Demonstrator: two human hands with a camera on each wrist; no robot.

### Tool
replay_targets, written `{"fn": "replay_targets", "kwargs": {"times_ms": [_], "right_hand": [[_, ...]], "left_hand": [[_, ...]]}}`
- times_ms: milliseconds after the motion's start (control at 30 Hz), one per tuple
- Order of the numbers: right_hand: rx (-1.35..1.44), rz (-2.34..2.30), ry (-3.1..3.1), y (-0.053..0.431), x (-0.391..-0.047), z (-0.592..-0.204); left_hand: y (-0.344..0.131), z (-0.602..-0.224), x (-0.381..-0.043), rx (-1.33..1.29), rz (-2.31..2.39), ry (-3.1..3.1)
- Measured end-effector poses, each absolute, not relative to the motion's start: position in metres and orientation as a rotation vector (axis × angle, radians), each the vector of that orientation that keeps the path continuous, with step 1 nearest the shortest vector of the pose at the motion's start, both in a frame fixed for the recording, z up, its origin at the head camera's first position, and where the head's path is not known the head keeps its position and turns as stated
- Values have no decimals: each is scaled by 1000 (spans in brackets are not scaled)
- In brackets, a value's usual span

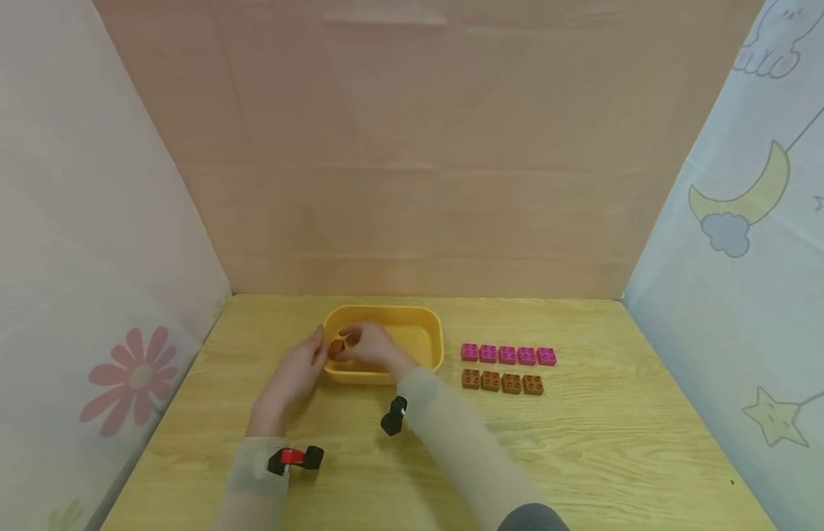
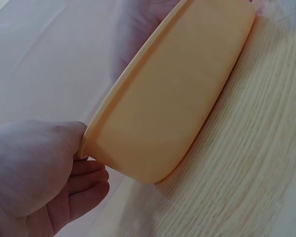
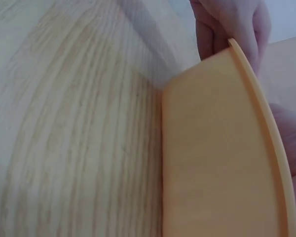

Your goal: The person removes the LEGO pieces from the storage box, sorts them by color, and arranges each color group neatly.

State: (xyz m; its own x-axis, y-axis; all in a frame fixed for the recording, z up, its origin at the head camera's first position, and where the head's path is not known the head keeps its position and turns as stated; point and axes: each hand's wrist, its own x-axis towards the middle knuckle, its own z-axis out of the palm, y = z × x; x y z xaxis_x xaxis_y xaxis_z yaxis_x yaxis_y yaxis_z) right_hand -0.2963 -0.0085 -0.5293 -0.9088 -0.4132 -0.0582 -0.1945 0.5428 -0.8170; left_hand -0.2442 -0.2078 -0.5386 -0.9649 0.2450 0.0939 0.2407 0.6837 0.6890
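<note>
A yellow plastic basin (image 1: 418, 317) with rounded corners stands on the table. At its left end my left hand (image 1: 301, 371) grips the rim, thumb over the edge and fingers outside below it, as the left wrist view shows. My right hand (image 1: 372, 345) reaches over the near wall into the basin's left part. Its thumb and forefinger pinch a small brown building brick (image 1: 336, 346) close to the left wall. In the right wrist view, the basin's wall (image 3: 212, 148) hides most of the right hand.
Right of the basin, several pink bricks (image 1: 507, 355) lie in a row on the wooden table (image 1: 604, 442). A row of several brown bricks (image 1: 501, 382) lies nearer to me. A plain back sheet (image 1: 418, 184) and patterned side sheets (image 1: 717, 295) enclose the table.
</note>
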Motion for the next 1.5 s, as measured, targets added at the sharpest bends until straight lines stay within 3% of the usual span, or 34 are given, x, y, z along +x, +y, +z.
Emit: {"fn": "replay_targets", "kwargs": {"times_ms": [533, 867, 1133, 1500], "right_hand": [[-555, -1363, 2486, -10, -295, -526], [-467, -1459, 2457, 17, -298, -517], [-546, -1546, 2479, 74, -287, -498], [-610, -1755, 2322, 204, -241, -494]], "left_hand": [[-207, -535, -245, 430, 1192, 2862], [-206, -534, -244, 464, 1168, 2921], [-205, -536, -243, 515, 1159, 2942], [-202, -529, -239, 501, 1155, 2933]]}}
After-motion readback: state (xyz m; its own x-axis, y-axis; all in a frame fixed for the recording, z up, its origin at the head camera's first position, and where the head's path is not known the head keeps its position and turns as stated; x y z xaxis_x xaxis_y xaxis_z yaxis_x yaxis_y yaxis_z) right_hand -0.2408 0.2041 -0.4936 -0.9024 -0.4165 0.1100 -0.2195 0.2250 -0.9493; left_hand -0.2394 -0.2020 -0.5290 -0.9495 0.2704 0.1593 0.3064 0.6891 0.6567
